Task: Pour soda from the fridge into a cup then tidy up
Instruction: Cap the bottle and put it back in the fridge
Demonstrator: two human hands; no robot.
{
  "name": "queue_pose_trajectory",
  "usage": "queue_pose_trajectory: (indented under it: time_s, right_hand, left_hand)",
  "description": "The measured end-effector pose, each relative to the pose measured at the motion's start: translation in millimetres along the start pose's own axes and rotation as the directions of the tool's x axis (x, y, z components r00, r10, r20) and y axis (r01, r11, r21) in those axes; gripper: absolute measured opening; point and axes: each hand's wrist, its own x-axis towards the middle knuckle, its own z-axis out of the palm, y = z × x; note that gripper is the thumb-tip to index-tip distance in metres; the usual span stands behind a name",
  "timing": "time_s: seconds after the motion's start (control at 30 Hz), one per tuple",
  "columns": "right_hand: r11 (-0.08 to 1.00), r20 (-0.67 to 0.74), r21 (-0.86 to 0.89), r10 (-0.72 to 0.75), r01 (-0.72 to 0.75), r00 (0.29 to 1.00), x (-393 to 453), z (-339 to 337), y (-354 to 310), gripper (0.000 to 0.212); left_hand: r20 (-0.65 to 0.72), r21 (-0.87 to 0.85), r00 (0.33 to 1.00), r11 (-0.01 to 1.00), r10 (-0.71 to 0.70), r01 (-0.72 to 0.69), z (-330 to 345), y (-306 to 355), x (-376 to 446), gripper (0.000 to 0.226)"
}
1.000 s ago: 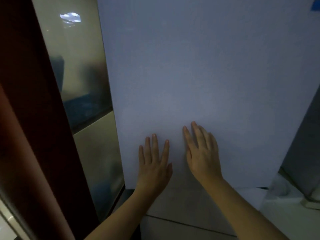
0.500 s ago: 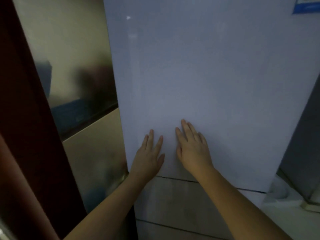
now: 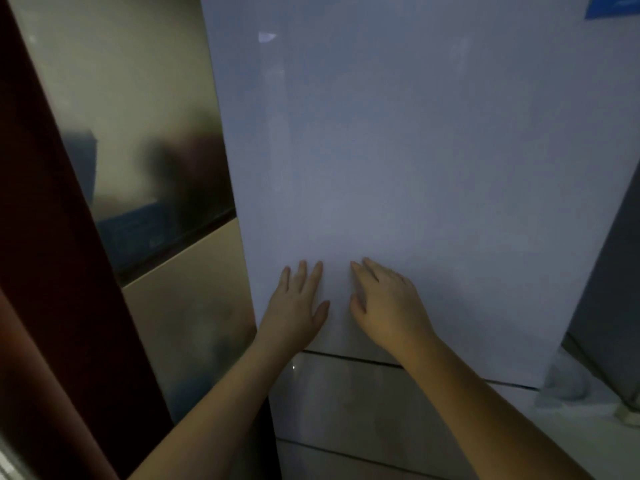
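Left hand [image 3: 294,311] and right hand [image 3: 388,306] flat on the fridge door [image 3: 398,168] (each grip open, holding nothing)

Left hand [image 3: 294,313] and right hand [image 3: 389,311]: 2 bare, sleeveless forearms.

A dark red post [image 3: 45,258] stands on the left. Beside it is a shiny wall panel [image 3: 138,133] with blurry dark shapes in it. A gray wall [image 3: 613,271] is on the right, above a pale ledge [image 3: 588,438].
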Motion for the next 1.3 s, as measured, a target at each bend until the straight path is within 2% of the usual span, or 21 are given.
queue_pose_trajectory:
  time_s: [0.1, 0.3, 0.5, 0.7, 0.97, 1.13, 1.3]
  right_hand:
    - [1.000, 0.075, -0.014, 0.011, -0.010, 0.997, -8, -8, 6, 0.051]
    - [0.988, 0.206, -0.131, 0.109, -0.083, 0.972, -32, -15, 1, 0.048]
    - [0.974, 0.218, -0.178, 0.178, -0.141, 0.959, -68, -30, -25, 0.050]
    - [0.940, 0.188, -0.250, 0.282, -0.232, 0.941, -112, -53, -65, 0.053]
    - [0.868, 0.126, -0.346, 0.418, -0.356, 0.900, -180, -98, -105, 0.052]
    - [0.788, 0.075, -0.413, 0.528, -0.456, 0.846, -229, -130, -112, 0.053]
    - [0.704, 0.001, -0.451, 0.615, -0.549, 0.788, -276, -163, -111, 0.065]
  left_hand:
    - [-0.013, 0.037, 0.999, 0.999, 0.035, -0.034, -17, 4, -3, 0.065]
    - [0.049, 0.082, 0.994, 0.992, 0.095, -0.099, -34, 21, -31, 0.057]
    - [0.211, 0.079, 0.975, 0.993, 0.067, -0.085, -40, 18, -59, 0.056]
    - [0.114, 0.078, 0.978, 0.979, 0.177, -0.186, -57, 21, -107, 0.055]
    - [0.153, -0.032, 0.938, 0.951, 0.310, -0.309, -61, 43, -160, 0.054]
    - [0.181, -0.132, 0.888, 0.905, 0.423, -0.404, -72, 76, -182, 0.054]
    - [0.170, -0.156, 0.842, 0.858, 0.511, -0.489, -79, 120, -207, 0.054]
